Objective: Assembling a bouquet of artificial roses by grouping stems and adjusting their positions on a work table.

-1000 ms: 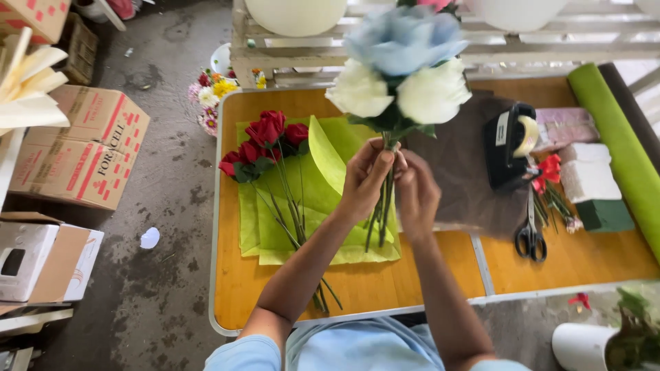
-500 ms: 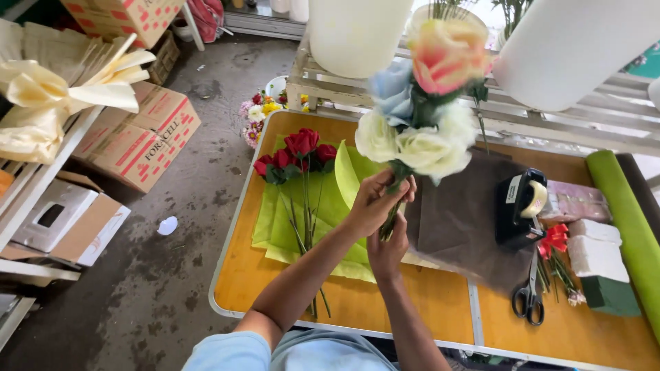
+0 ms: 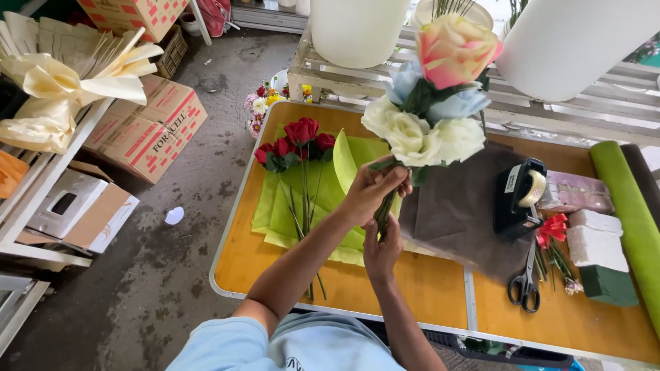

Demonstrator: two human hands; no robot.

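got my left hand (image 3: pixel 375 194) clamped round the bouquet (image 3: pixel 432 103) stems up top, right hand (image 3: pixel 382 249) gripping lower (keeps the heads bunched and upright over the surface (image 3: pixel 412 285)).

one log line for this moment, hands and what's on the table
left hand: grips bouquet stems | right hand: lower stems | table: red roses, green paper, scissors

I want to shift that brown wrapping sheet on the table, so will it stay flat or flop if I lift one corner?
The brown sheet lies limp and flat over the table, so it would probably drape rather than hold its shape. It looks thin, so likely light and easily creased. The tape dispenser seems to rest on its right edge and might drag or tip.
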